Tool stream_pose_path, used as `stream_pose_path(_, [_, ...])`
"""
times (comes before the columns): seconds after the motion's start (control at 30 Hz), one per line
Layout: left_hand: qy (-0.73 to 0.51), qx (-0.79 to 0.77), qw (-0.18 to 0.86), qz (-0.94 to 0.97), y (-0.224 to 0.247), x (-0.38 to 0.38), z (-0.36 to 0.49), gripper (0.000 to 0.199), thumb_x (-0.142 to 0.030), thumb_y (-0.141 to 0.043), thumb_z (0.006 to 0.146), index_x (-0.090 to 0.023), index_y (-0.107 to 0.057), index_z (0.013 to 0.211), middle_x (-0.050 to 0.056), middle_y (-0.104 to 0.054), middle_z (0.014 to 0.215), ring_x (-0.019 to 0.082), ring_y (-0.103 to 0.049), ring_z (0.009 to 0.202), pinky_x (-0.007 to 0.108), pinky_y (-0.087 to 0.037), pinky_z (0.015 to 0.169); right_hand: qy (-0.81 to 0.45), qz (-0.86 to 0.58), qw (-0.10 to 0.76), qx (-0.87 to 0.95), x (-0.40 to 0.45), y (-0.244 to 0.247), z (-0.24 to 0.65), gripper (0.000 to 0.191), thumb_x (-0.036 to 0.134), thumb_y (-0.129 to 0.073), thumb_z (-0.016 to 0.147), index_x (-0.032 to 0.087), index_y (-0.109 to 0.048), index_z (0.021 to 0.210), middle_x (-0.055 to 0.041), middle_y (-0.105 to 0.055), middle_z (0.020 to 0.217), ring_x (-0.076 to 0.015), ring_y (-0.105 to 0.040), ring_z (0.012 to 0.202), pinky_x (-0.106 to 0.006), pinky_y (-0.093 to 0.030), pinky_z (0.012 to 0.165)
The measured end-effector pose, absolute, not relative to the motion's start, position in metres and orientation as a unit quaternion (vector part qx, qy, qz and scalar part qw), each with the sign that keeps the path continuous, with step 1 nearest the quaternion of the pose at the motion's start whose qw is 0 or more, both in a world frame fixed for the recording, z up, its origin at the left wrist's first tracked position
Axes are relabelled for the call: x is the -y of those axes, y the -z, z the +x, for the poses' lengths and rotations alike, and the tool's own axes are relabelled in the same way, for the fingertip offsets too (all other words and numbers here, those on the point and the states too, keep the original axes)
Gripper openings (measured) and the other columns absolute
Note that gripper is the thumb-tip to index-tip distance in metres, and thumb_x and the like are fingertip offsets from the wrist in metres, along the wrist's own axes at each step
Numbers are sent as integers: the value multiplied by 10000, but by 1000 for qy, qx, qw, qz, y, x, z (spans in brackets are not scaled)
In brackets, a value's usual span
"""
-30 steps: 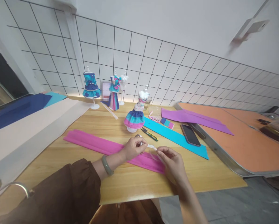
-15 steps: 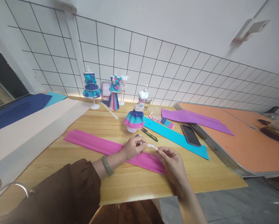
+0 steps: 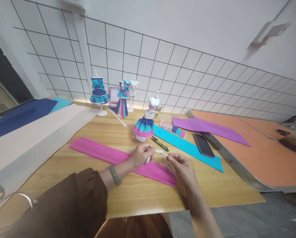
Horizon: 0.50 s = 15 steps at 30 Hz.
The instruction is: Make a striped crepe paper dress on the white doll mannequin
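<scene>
Two bare hands work a narrow white strip [image 3: 159,151] above the near-middle of a wooden table [image 3: 128,205], its ends pinched between the thumb and fingers of the left hand [image 3: 141,155] and of the right hand [image 3: 184,168]. A green-gray bangle [image 3: 115,175] rings the left wrist, which crosses over a long magenta strip [image 3: 95,150] lying flat on the tabletop. Just beyond the fingers rest thread snips [image 3: 160,144], beside a small dress form [image 3: 149,114] in a tiered navy, turquoise and pink skirt. To the right, a smartphone [image 3: 203,145] lies partly on a bright blue strip [image 3: 187,145], near a small striped swatch [image 3: 179,132]. A purple strip [image 3: 209,129] reaches from the table over an orange-topped surface [image 3: 267,152]. At the far left stands another dress form [image 3: 98,91] in blue ruffles, in front of a black wire grid [image 3: 124,49].
</scene>
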State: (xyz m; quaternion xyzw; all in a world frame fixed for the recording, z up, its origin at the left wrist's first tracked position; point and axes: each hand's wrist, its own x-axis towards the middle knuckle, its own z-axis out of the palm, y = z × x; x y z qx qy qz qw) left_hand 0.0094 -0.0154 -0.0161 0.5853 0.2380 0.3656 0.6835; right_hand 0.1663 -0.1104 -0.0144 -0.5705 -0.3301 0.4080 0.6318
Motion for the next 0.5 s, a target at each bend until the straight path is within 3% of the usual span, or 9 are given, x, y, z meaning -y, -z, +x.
stream_pose_path(0.3, [-376, -244, 684, 576, 20, 11, 10, 222, -356, -578, 746, -158, -509, 670, -34, -538, 473, 81, -463, 379, 194, -327, 375, -395, -572, 614, 375, 101, 10, 175, 213, 331, -815, 578, 187, -703, 690, -17, -677, 696, -141, -584, 653, -264, -451, 648])
stream_pose_path(0.5, [-381, -258, 687, 563, 20, 9, 9, 227, -368, -575, 746, -160, -510, 681, -38, -536, 481, 81, -460, 380, 189, -306, 368, -394, -569, 605, 393, 94, 8, 178, 214, 349, -809, 592, 187, -703, 681, -13, -671, 674, -137, -577, 633, -264, -446, 646])
